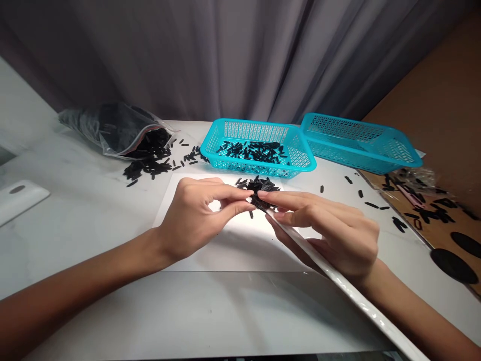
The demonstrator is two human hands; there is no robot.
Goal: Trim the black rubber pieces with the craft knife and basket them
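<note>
My left hand (205, 215) pinches a small black piece between thumb and forefinger, over a white sheet (225, 253). My right hand (330, 230) is closed round the tip of a long, thin white strip (338, 283), which runs down to the bottom right edge. The fingertips of both hands nearly meet at a small dark piece. Just behind them lies a pile of black pieces (265, 185) on the sheet. A blue basket (259, 125) with many black pieces inside stands beyond the pile.
A second blue basket (361, 155) stands at the back right. An open plastic bag (112, 125) spills black pieces at the back left. A white object (24, 198) lies at the left edge. Black scraps and dark discs (454, 265) lie on a brown surface at right.
</note>
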